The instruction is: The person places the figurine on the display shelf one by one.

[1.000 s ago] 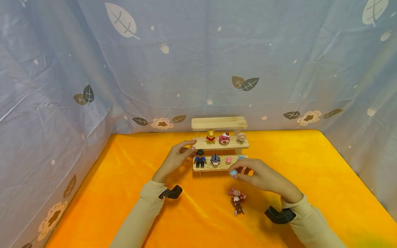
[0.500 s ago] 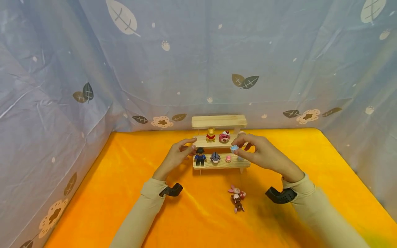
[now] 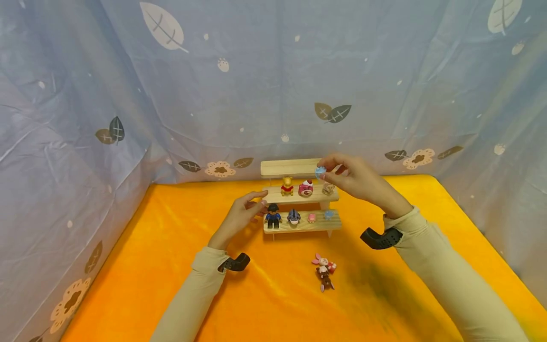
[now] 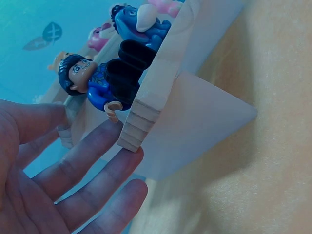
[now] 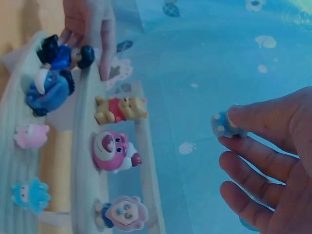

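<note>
My right hand pinches a small light-blue toy figure with pale spots between thumb and forefinger. It is raised in front of the right end of the top tier of a three-tier wooden display stand. At the stand's left end, my left hand has its fingers spread, fingertips against the edge of the lower tier. Closest to it sits a black-haired toy figure in blue. On that tier also stand a blue donkey, a small pink figure and another light-blue figure.
The middle tier carries a yellow bear in red, a pink bear head and a pale-hooded figure. A pink-eared figure and a brown one lie on the orange cloth. Patterned curtain hangs behind.
My right hand has lifted the light-blue figure from in front of the lower tier up past the middle tier to the top one. The left hand stays at the stand's left end.
</note>
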{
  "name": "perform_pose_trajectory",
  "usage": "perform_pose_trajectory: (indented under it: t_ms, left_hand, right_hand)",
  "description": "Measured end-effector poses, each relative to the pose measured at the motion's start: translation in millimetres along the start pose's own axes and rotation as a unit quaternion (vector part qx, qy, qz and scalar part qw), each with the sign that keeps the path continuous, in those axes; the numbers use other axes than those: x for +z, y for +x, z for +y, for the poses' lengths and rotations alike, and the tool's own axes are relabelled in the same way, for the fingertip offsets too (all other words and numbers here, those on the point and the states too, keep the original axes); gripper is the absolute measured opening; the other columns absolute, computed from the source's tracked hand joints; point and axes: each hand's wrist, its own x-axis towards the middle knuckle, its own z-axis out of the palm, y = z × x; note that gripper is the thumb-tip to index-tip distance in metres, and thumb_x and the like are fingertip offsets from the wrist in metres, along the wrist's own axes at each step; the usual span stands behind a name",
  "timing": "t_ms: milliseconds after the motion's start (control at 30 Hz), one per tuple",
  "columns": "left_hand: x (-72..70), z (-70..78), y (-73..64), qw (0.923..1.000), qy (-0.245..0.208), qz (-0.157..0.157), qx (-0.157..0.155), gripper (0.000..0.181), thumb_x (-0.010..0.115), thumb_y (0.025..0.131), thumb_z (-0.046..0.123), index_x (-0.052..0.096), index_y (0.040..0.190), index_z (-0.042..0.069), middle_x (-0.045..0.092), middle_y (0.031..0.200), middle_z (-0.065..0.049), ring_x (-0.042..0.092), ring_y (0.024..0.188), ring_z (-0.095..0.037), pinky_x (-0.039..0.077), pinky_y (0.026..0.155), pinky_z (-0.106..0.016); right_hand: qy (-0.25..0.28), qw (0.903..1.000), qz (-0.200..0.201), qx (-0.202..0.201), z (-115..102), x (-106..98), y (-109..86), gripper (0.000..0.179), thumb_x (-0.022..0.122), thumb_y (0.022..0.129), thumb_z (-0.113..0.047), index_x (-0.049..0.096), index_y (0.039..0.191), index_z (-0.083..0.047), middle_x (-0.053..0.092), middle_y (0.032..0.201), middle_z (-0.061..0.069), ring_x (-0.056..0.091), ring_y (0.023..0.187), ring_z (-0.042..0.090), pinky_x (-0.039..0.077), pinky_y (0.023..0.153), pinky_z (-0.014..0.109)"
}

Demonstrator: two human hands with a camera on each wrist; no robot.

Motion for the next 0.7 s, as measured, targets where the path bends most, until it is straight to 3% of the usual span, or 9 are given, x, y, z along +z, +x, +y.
perform_pose_trajectory:
  t_ms: [367,700]
  left_hand:
    - [1.7,2.2,-2.8,1.0,0.003,0.006,-0.001,0.045,0.058,0.105,0.03,0.055,0.147,0.016,0.075,0.112,-0.021,0.074,0.099,-0.029,0.059,0.081,-0.051]
    - [2.7,2.3,-2.5,0.9999,0.001,0.009,-0.006,0.043,0.058,0.105,0.029,0.057,0.146,0.018,0.075,0.11,-0.021,0.074,0.096,-0.027,0.059,0.081,-0.053]
  right_hand:
    - [-0.015,0.9993,0.03,0.016,2.8,-4.5,20.8,0.02,0.066,0.1,-0.014,0.07,0.117,-0.006,0.071,0.107,0.013,0.063,0.101,0.027,0.05,0.092,0.045]
    - [-0.022,0.9972,0.047,0.055,0.7,-15.2,32.1,0.024,0.065,0.101,-0.019,0.069,0.12,-0.006,0.07,0.112,0.016,0.063,0.105,0.03,0.049,0.095,0.046]
